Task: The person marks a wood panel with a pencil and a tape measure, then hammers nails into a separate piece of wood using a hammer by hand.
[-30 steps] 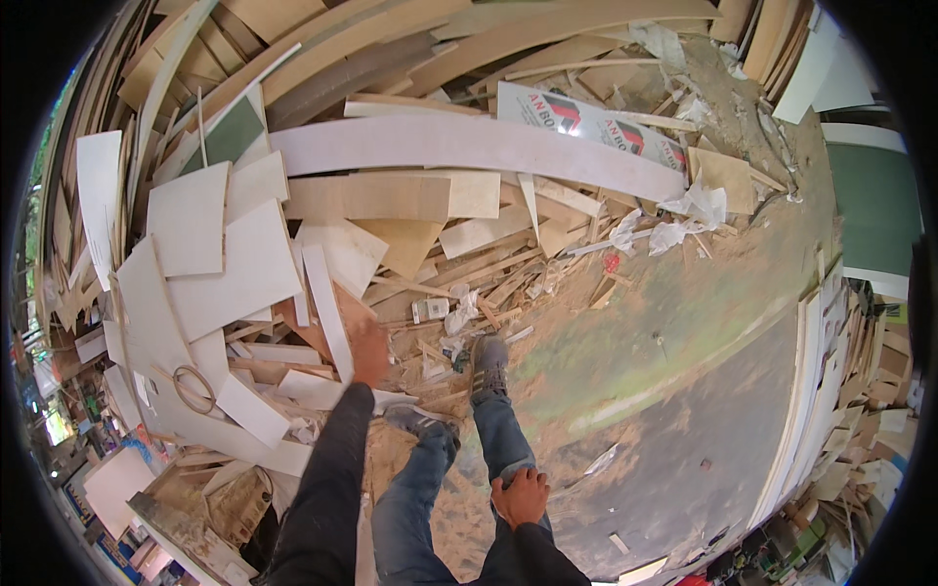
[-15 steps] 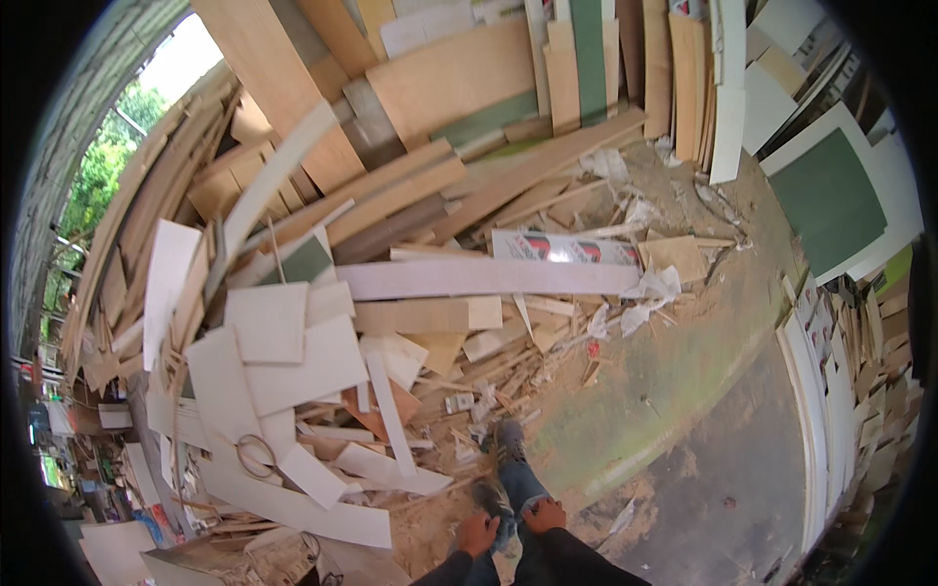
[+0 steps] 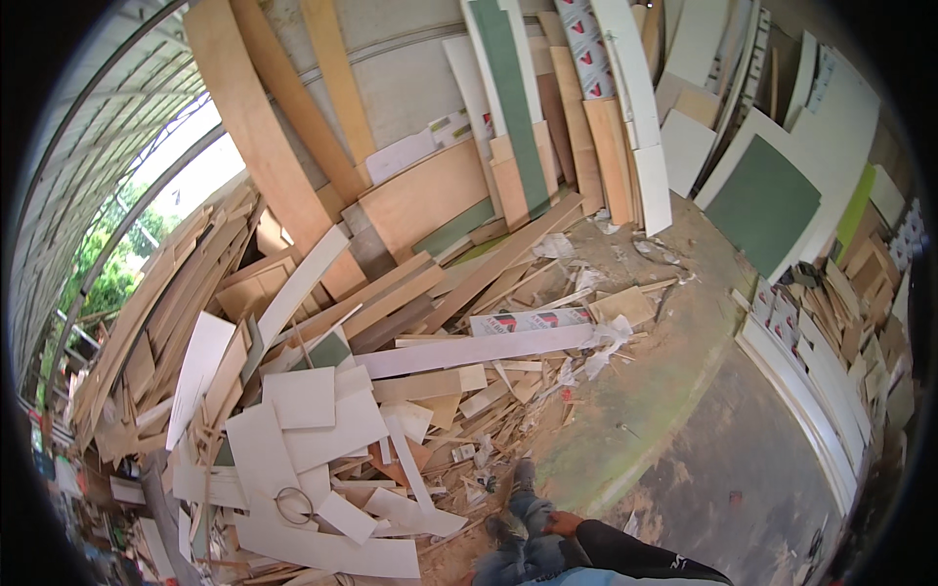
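My right hand [image 3: 565,523] rests against my trouser leg [image 3: 532,510], near the lower edge. Its fingers look laid over the cloth, and no object shows in them. A dark sleeve [image 3: 625,555] covers that forearm. My left hand is out of the picture. Beyond my shoes [image 3: 524,475] lies a heap of offcuts: white boards [image 3: 332,420], a long pale strip [image 3: 479,350], wooden planks [image 3: 508,256] and small scraps [image 3: 489,418]. A thin ring-shaped loop [image 3: 293,505] lies on a white board at the left of the heap.
Tall boards [image 3: 508,107] lean on the back wall. A white panel with a green face [image 3: 762,205] stands at the right, near stacked white strips [image 3: 796,400]. The dusty floor [image 3: 674,469] has a greenish patch. Long planks [image 3: 166,322] are piled at the left.
The view has tilted up, so the heap sits lower and more roof and wall show. My left hand has left the picture. My right hand stays at my leg.
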A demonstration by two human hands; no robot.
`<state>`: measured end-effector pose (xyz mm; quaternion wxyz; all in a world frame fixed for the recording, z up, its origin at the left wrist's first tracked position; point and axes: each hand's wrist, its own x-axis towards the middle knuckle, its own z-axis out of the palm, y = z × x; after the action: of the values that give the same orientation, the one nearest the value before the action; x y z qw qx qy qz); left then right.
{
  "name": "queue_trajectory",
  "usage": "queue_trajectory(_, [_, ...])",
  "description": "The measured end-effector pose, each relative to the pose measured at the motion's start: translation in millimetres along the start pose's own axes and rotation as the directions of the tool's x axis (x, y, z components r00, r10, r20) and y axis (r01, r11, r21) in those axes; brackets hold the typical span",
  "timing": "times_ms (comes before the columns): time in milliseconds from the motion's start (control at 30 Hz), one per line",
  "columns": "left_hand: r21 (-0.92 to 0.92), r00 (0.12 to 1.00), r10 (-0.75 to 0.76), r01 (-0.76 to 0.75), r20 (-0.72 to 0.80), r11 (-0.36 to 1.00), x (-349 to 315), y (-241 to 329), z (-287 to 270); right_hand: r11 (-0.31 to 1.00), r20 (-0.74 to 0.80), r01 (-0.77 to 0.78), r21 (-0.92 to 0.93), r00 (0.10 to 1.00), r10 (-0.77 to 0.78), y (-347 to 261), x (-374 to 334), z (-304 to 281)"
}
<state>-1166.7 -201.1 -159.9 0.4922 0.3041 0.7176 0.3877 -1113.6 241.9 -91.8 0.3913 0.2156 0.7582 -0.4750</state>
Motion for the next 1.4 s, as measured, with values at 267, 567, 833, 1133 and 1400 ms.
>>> queue_trajectory(267, [-0.152,0.935,-0.315,0.339,0.166,0.928,78.8,58.7,-19.2,0.992,-0.246,-0.093,0.09,0.963,0.112,59.7,-37.1,-49.3])
queue_trajectory(567, [0.417,0.964,-0.25,0.19,0.094,0.889,208.4,137.5,-39.8,0.964,-0.456,0.013,0.266,0.882,0.114,195.0,-83.3,-126.9])
queue_trajectory(833, [0.462,0.826,0.071,0.239,-0.559,0.854,397.0,352.1,1.9,0.857,-0.236,-0.063,0.512,0.949,0.21,300.8,-140.8,-264.6])
queue_trajectory(1133, [0.451,0.808,-0.101,0.422,-0.581,0.786,503.9,436.9,36.2,0.933,-0.336,0.189,0.306,0.938,-0.08,309.1,-83.0,-372.7])
queue_trajectory(1400, [0.651,0.778,-0.595,0.561,-0.203,0.512,591.0,359.8,12.3,0.994,-0.5,0.086,0.06,0.865,-0.044,323.5,-93.4,-562.8])
